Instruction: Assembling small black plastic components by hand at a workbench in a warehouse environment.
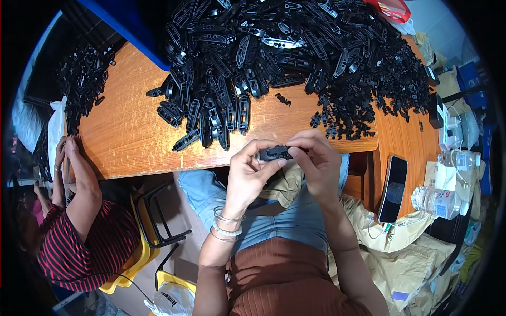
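Note:
Above my lap, just off the table's front edge, I hold a short black plastic part (275, 153) with raised detail along its top. My left hand (245, 176), bracelets at its wrist, is closed round the part's left end with thumb and fingers. The thumb and fingertips of my right hand (317, 162) pinch at the part's right end; whether a smaller piece sits between them is hidden. On the table beyond lies a big heap of long black plastic parts (211, 68). Right of it spreads a heap of small black clips (348, 113), with one loose clip (283, 99) apart from it.
A blue bin (129, 26) leans over the far left of the wooden table (126, 116). A phone (393, 189) and a clear bottle (438, 202) are at the right. Another person (89, 242) sits at the left beside more black parts (79, 84). Brown paper sacks (416, 263) lie lower right.

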The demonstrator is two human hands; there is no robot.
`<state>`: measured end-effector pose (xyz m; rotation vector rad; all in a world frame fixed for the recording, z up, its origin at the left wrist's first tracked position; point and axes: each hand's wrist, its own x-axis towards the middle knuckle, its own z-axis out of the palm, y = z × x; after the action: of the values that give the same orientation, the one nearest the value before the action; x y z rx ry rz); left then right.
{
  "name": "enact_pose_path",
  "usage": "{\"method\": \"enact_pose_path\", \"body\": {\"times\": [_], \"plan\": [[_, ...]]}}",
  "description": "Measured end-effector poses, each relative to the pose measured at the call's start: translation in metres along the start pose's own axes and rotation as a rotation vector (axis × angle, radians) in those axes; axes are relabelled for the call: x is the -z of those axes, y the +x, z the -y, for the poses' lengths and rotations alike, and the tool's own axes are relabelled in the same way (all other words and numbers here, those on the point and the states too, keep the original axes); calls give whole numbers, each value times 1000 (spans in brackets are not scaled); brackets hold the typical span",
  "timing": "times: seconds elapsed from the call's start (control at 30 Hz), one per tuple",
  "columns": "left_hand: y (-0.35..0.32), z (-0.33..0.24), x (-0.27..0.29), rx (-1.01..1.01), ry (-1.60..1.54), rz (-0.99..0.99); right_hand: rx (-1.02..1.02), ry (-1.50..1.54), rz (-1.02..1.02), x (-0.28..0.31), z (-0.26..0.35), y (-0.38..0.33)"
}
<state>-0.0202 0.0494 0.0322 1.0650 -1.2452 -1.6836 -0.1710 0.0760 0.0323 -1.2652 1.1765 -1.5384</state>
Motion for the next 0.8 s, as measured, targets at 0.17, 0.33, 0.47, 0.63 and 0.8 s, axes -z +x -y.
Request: {"method": "enact_pose_path", "body": {"times": [0.17, 0.33, 0.47, 0.63, 0.8], "plan": [[0, -5, -3, -24, -132, 6, 66, -147, -42, 1, 4, -4], [1, 0, 0, -81, -120, -3, 149, -371, 26, 5, 3, -5], [0, 1, 1, -133, -52, 13, -119, -201, 118, 11, -10, -15], [1, 0, 10, -56, 4, 93, -222, -8, 143, 16, -14, -16], [29, 4, 32, -546, 999, -379, -348, -110, 394, 22, -20, -15]]}}
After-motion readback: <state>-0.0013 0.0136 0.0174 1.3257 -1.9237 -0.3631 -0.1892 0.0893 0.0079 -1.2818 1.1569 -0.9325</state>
